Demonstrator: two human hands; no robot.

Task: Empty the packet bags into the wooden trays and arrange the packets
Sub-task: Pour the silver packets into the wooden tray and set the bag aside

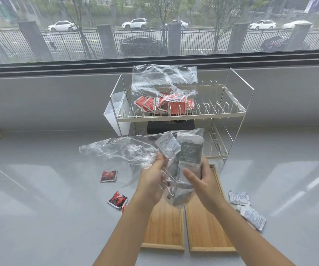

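Hanging between both hands [174, 179]: packet bag [128, 150]

bag [128, 150] in hands: clear crinkly plastic film — glossy
trays [204, 227] below hands: wood, matt grain
rack [181, 116] beyond hands: white-coated metal wire
floor [39, 189]: smooth, glossy

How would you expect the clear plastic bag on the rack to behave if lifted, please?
The clear bag is crumpled and thin, so probably floppy and light. Its red packets lie loosely heaped, so they would likely shift or spill.
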